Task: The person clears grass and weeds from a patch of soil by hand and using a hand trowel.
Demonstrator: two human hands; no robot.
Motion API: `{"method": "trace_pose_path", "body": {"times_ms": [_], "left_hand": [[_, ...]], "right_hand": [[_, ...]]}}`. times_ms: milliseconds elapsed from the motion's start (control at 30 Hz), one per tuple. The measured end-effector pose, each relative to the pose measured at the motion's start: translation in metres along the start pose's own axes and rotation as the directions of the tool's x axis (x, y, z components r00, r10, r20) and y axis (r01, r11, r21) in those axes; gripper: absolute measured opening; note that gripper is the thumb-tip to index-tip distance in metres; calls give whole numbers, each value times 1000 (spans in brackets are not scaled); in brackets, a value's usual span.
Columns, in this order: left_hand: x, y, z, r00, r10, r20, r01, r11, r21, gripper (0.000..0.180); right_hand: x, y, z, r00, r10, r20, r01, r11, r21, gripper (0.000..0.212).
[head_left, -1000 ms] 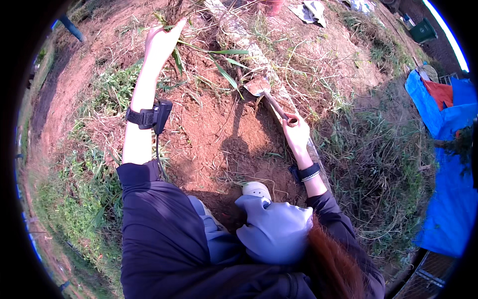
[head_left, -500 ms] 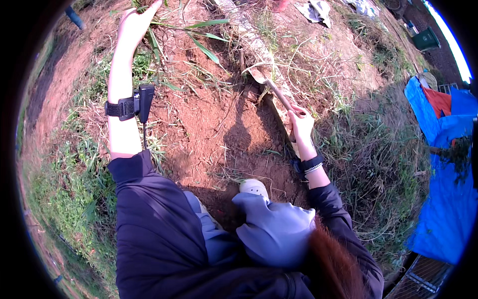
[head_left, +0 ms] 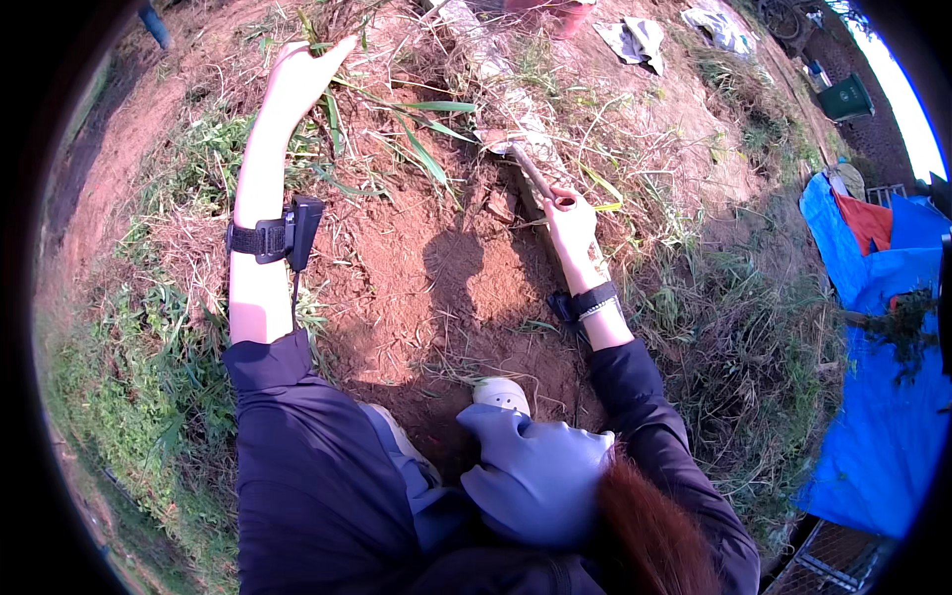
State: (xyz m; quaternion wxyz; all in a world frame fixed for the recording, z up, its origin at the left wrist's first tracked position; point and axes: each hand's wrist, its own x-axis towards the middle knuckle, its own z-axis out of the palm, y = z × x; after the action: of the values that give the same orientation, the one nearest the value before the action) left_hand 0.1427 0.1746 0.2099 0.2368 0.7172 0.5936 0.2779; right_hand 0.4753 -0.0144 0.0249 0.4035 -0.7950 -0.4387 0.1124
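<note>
My left hand [head_left: 300, 84] reaches to the far left, closed around a clump of long green grass [head_left: 424, 149], with its thumb stretched out to the right. Blades stick out above and below the hand, and its other fingers are partly hidden. In my right hand [head_left: 570, 230] is a short-handled digging tool [head_left: 533, 171], its handle pointing away and to the left. The tool's flat metal blade lies among soil and dry stems, so its exact shape is hard to make out. Bare reddish soil [head_left: 397, 268] stretches between my arms.
A pale edging strip [head_left: 521, 109] runs along the dug soil on the right. Weeds [head_left: 129, 367] grow at the left, with cut grass [head_left: 714, 327] at the right. A blue tarp [head_left: 883, 416], a green bin [head_left: 845, 99] and pale cloths [head_left: 635, 42] lie beyond. My light clog [head_left: 502, 395] rests on the soil.
My left hand has come nearer and to the right, and the grass has shifted with it. My right hand has moved slightly left and away with the tool. The view has shifted a little.
</note>
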Motion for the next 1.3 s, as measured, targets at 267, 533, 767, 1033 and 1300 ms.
{"method": "trace_pose_path", "body": {"times_ms": [267,533,767,1033,1300], "left_hand": [[-9,66,28,969,248,-14,-236,938,255,58],[-64,214,187,797,562,222,-408,771,-489,39],[-133,269,311,576,759,304,-675,651,-347,58],[-66,179,285,422,587,691,-741,663,-111,45],[21,0,214,738,275,616,-431,895,117,28]], "right_hand": [[33,-31,-33,681,360,638,-625,-168,762,12],[-81,51,-200,665,601,444,-485,-105,868,13],[-162,78,-299,557,825,-97,-389,362,847,13],[-185,51,-318,600,733,-319,-396,620,677,13],[-104,0,-276,809,587,44,-399,490,775,12]]}}
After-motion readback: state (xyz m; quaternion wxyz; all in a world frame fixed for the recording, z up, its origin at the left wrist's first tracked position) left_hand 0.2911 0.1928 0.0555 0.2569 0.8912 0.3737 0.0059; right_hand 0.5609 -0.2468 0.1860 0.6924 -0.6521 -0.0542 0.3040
